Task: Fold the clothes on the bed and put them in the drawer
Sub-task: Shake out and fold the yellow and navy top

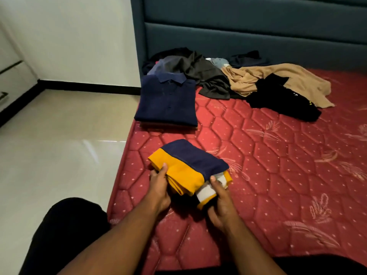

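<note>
Yellow-and-navy knit, with a white band showing at the near end: the folded garment (188, 169) sits at 6 o'clock on the bed (278, 175), near its left edge. You hold it from both sides. Your left hand (158, 187) grips the yellow edge, thumb on top, fingers tucked underneath. Your right hand (220, 199) pinches the white-and-yellow end, thumb on top, fingers curled under. Whether the bundle is lifted clear of the mattress or resting on it, cannot tell.

Step in hand, by judgement: fold on this piece looks finished; you are either squaring it up or picking it up to move.

At 12 o'clock from the garment, well apart: a folded navy polo shirt (167, 102), lying on top of another folded layer at the bed's left edge. Beyond it, from 12 to 2 o'clock against the teal headboard (248, 36): unfolded pile (198, 74) of dark grey and black pieces, a tan garment (278, 80), a black garment (282, 100) partly over it.

At 9 to 10 o'clock, across the tiled floor (59, 145): white drawer unit (10, 80), only partly in frame.

Next move, by judgement: keep both grips even so the layers do not slide, then set it on the navy stack or carry it to the drawer. Several pieces remain to fold.
</note>
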### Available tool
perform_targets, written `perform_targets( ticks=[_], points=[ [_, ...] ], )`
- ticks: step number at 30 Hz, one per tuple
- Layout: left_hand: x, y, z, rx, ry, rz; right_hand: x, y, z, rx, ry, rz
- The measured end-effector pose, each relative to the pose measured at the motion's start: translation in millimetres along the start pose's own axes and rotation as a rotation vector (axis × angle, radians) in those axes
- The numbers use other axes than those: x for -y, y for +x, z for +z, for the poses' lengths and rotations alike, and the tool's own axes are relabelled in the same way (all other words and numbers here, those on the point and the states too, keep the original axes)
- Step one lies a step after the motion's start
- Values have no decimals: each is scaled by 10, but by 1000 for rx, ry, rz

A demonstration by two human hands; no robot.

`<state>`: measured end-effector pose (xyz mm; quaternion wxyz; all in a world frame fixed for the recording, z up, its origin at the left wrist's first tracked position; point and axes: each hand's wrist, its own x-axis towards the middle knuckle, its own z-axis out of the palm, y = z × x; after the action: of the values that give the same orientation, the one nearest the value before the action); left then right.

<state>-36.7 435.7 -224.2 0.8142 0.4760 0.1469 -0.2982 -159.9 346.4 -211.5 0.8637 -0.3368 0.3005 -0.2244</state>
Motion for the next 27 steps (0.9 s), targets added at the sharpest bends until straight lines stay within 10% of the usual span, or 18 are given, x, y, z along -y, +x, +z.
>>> perform_targets(
  ticks=[10, 20, 27],
  points=[
    [-69, 77, -185, -22, -51, 69, 25, -115, 111, -279, -10, -153],
    [-661, 531, -352, -88, -41, 162, 203, 935, 600, 25, -646, -97],
    [-481, 257, -306, 4, 63, 197, 178, 834, 350, -83, -809, -398]
  ],
)
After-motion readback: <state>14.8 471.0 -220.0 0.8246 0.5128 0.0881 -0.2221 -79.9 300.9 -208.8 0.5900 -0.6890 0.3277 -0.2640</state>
